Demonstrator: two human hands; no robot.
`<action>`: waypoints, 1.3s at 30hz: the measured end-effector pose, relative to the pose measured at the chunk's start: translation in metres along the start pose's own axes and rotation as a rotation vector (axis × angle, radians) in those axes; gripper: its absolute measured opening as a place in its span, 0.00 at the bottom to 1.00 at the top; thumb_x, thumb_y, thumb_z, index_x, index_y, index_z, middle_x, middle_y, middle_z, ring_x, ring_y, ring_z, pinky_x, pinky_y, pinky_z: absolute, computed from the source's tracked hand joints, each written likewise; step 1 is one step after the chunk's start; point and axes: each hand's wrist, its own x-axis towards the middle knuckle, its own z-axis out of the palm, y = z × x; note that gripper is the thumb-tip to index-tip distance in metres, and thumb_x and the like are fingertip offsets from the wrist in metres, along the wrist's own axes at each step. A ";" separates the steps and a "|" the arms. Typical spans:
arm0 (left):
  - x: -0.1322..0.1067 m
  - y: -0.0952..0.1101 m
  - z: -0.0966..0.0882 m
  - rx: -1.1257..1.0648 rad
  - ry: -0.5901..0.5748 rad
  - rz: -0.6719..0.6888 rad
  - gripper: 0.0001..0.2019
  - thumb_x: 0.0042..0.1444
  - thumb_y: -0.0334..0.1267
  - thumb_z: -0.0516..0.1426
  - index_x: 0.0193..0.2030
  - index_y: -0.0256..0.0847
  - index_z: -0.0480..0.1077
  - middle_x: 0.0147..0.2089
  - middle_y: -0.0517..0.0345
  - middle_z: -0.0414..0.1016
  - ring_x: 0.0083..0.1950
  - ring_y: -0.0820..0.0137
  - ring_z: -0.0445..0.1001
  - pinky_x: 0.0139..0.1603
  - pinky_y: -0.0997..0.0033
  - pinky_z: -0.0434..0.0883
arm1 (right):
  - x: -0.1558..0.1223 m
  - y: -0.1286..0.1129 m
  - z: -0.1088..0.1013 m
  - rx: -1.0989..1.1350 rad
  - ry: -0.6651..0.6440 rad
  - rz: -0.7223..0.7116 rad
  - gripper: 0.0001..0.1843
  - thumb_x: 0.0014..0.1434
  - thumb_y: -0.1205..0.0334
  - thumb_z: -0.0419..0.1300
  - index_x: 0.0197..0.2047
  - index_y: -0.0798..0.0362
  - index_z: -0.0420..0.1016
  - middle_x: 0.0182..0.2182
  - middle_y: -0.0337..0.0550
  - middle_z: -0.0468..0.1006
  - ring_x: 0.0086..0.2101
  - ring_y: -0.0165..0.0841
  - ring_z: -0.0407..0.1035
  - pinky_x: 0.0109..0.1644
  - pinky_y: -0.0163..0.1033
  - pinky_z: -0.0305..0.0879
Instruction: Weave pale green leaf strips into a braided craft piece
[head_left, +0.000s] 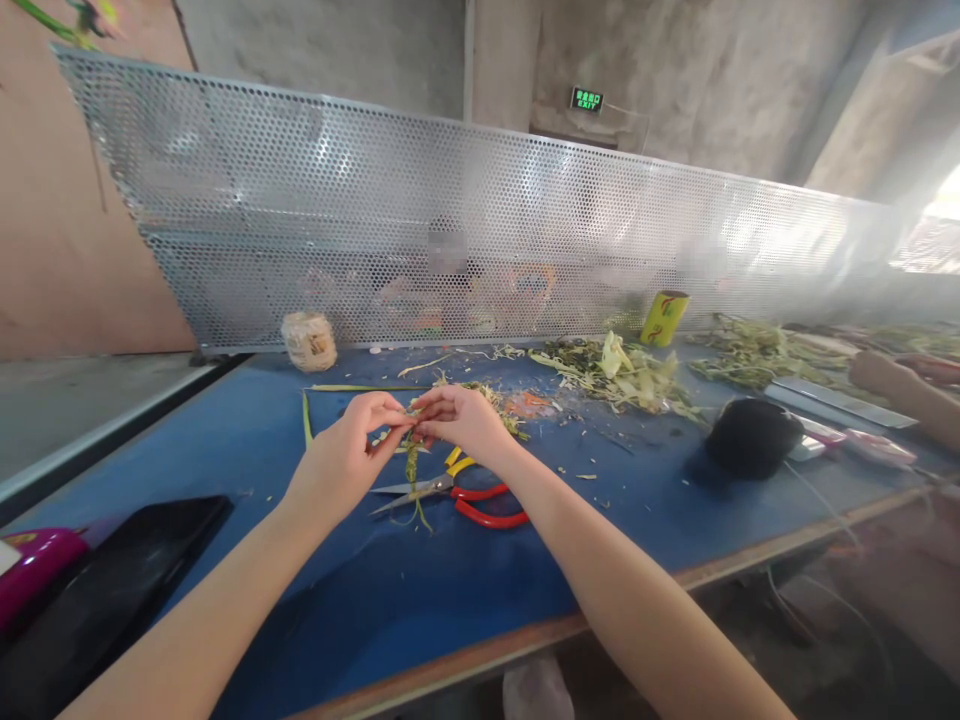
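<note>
My left hand and my right hand meet above the blue table, fingertips nearly touching. Both are closed in a pinch on a green plant-fibre strand, which hangs below the fingers and looks twisted or braided. Its upper end is hidden by my fingers. Under the hands lie scissors with red handles, blades pointing left and slightly apart. A yellow-handled tool rests just behind them, partly covered by my right hand. Beyond the fingers, a long green leaf strip lies flat.
A roll of pale twine stands at the back left, a yellow-green can at the back right. Dry leaf strips are heaped before the perforated metal screen. A black round object and another person's hand are at right; a black tray-like object lies left.
</note>
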 end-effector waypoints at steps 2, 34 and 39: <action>0.000 -0.002 -0.001 0.052 0.004 0.023 0.13 0.52 0.47 0.49 0.40 0.44 0.65 0.43 0.58 0.72 0.21 0.76 0.68 0.28 0.74 0.67 | -0.001 -0.001 0.001 0.011 -0.016 0.000 0.11 0.40 0.71 0.62 0.30 0.56 0.66 0.20 0.33 0.72 0.23 0.26 0.69 0.29 0.33 0.69; 0.003 0.001 0.000 0.090 0.026 0.204 0.28 0.55 0.42 0.48 0.62 0.41 0.46 0.40 0.53 0.76 0.42 0.66 0.74 0.36 0.72 0.69 | -0.007 -0.007 0.002 0.152 0.106 0.150 0.13 0.40 0.70 0.66 0.29 0.58 0.67 0.18 0.35 0.74 0.22 0.26 0.71 0.34 0.36 0.71; 0.002 0.001 0.000 0.193 -0.013 0.296 0.24 0.55 0.39 0.47 0.59 0.42 0.53 0.37 0.52 0.76 0.39 0.66 0.74 0.32 0.73 0.70 | -0.006 -0.005 0.002 0.167 0.122 0.166 0.09 0.42 0.74 0.63 0.28 0.59 0.67 0.17 0.35 0.73 0.21 0.26 0.71 0.31 0.33 0.71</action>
